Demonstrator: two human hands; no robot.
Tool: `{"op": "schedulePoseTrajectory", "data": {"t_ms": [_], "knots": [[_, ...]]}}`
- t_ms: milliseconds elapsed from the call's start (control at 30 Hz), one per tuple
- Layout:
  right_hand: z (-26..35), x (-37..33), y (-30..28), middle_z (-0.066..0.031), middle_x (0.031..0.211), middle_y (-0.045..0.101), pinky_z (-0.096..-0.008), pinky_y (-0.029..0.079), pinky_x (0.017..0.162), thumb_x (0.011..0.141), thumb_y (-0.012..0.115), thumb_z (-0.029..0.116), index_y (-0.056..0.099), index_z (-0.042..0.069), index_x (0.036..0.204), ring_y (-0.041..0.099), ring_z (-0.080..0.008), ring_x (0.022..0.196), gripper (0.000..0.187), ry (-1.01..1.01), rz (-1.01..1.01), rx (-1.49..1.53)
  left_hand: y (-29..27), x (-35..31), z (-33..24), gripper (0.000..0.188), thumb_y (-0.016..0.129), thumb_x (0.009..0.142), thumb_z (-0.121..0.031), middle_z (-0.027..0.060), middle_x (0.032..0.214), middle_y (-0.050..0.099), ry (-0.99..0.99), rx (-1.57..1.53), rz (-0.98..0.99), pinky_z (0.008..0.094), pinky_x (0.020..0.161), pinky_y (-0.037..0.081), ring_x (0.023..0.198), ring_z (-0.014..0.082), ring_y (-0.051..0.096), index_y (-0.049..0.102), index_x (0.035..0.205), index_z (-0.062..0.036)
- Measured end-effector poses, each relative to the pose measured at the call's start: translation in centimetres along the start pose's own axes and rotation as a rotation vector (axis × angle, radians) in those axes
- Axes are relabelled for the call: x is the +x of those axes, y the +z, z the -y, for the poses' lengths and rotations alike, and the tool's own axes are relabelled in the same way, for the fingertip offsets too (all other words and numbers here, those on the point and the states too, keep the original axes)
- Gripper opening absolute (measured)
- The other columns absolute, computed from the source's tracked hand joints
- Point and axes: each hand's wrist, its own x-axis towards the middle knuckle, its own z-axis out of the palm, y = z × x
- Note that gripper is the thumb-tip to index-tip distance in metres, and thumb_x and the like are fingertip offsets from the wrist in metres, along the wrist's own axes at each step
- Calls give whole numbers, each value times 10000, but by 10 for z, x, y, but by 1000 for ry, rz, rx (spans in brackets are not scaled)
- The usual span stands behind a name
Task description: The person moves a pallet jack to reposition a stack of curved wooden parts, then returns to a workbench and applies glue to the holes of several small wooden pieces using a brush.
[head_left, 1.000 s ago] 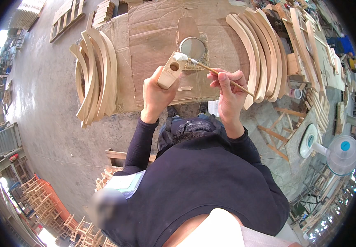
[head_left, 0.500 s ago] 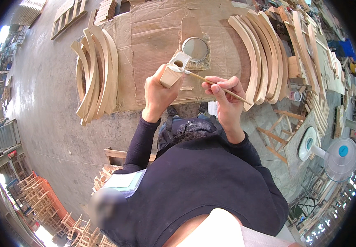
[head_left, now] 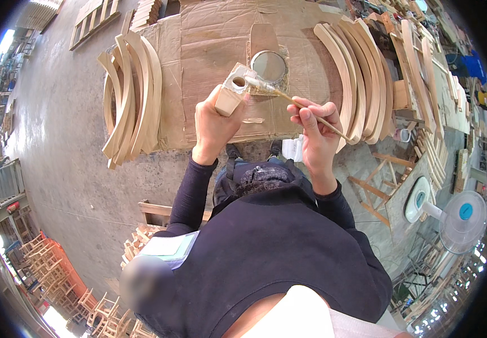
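Observation:
My left hand is closed around a pale wooden piece, whose end face with a round hole points up and away from me. White glue-like paste coats that face around the hole. Between the fingertips of my right hand is a thin brush with a wooden handle. Its white-covered tip lies against the end face, on the right side of the hole. Just beyond sits a round container of greyish-white liquid, on a messy cardboard patch.
Curved wooden pieces are stacked on the table's left side, and another curved stack lies on the right. Brown cardboard covers the tabletop. A fan and a wooden frame stand to the right.
The brush tip has shifted from the near edge of the end face to the right of the hole. My right hand is slightly farther right; the wooden piece is tilted slightly differently.

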Motion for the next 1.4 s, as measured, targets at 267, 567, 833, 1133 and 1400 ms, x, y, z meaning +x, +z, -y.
{"op": "schedulePoseTrajectory", "data": {"t_ms": [267,567,833,1133,1400], "knots": [[6,-11,6,-221,938,634,-278,547,660,835,604,-3,502,34,839,660,-230,787,109,18,50,-1,-1,2,5,203,667,733,-89,124,717,645,57,-3,-20,274,574,479,652,189,658,622,924,-39],[3,0,16,-199,834,646,-288,545,612,854,604,57,447,46,763,662,-223,722,182,11,-42,-38,2,0,1,144,676,728,-109,145,666,613,47,25,-32,298,539,471,635,287,640,582,814,-42],[2,15,17,-176,831,649,-296,543,636,865,601,98,441,58,734,659,-223,726,211,29,-109,-23,0,-5,-1,178,687,717,-129,162,630,589,46,67,-22,314,521,462,645,341,618,535,755,-44],[20,30,5,-184,907,638,-291,549,723,853,605,68,510,13,840,656,-221,778,111,-30,-42,-103,1,-5,2,172,685,719,-128,165,633,587,92,75,-48,318,515,459,665,358,605,536,756,-48],[80,50,26,-99,826,649,-253,524,712,811,645,45,551,-5,858,651,-154,779,116,-337,435,-587,-1,-2,0,228,663,768,-114,117,734,654,79,194,78,254,599,473,636,102,608,628,969,-13]]}}
